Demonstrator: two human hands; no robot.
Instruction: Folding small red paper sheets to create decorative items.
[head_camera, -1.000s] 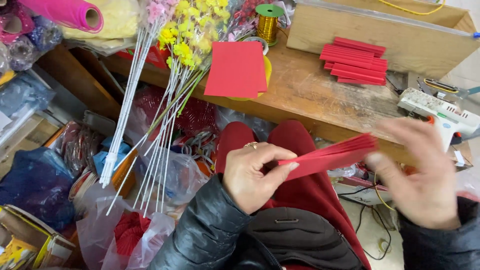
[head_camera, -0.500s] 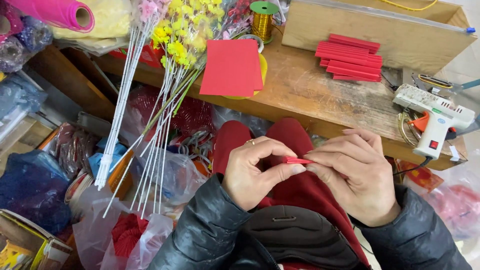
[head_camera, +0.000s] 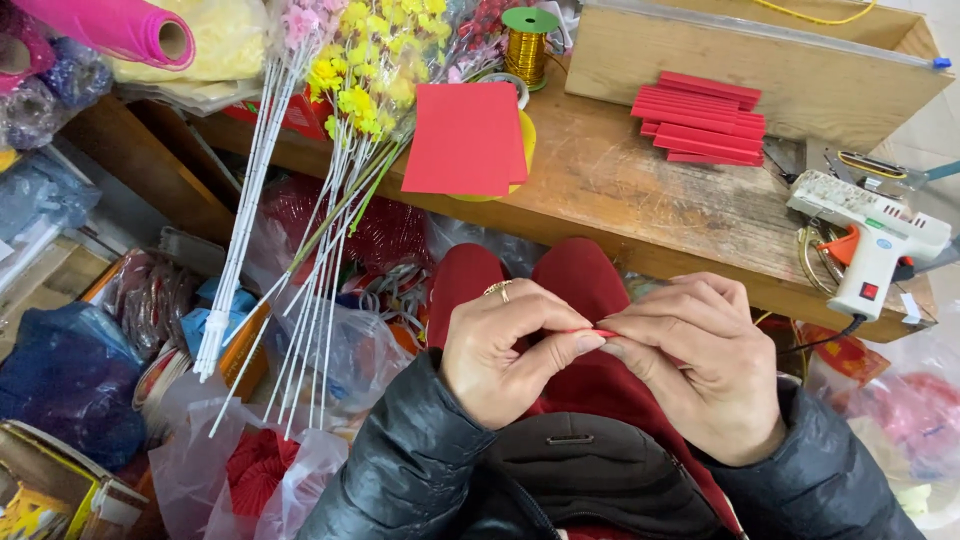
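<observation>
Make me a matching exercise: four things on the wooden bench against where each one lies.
Things:
1. glue gun
2. gold ribbon spool
3. stack of folded red strips
4. flat red sheets

Places:
A. beside the wooden box
B. right end of the bench
C. left front part of the bench, next to the flower stems
D. back of the bench, behind the red sheets

Pairs: 1-B, 2-D, 3-A, 4-C

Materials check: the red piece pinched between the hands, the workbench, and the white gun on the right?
Red piece: likely paper or thin card, matte; only a thin edge shows between the left hand and right hand. Workbench: bare wood, visible grain, worn and unvarnished-looking. Glue gun: moulded plastic, white with orange trigger, slightly glossy and smeared.
</observation>
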